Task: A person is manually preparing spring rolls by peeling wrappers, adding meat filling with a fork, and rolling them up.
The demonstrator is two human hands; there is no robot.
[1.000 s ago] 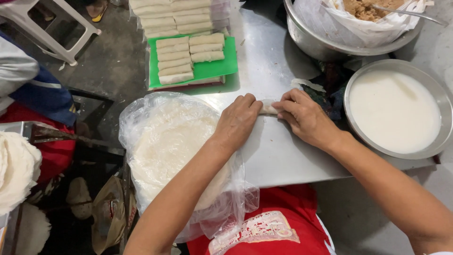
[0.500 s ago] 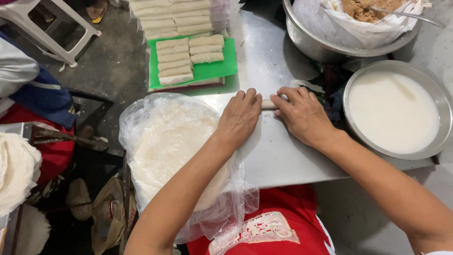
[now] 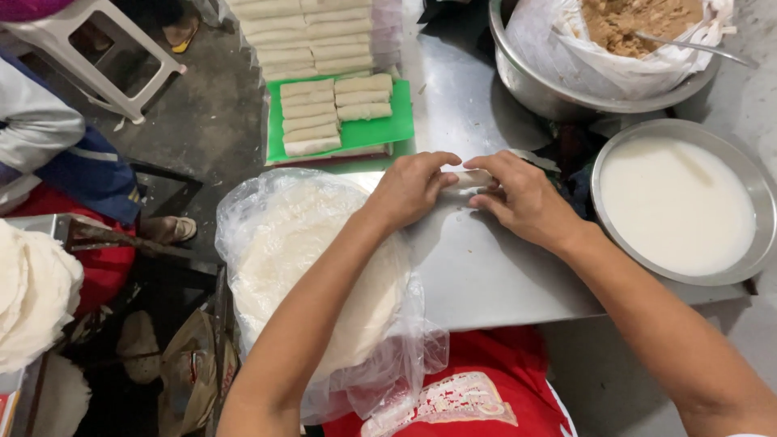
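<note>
Both hands have curled since the earlier frame: palms then lay flat over the roll, now the left hand (image 3: 411, 188) and right hand (image 3: 522, 198) pinch a pale thin roll (image 3: 472, 178) between thumbs and bent fingertips, on the steel table (image 3: 486, 271) just beyond the wrapper stack (image 3: 307, 267). Long axis runs left–right, ends hidden under the fingers. Even pressure from both hands would likely keep it tight; finished rolls wait on the green tray (image 3: 356, 133).
</note>
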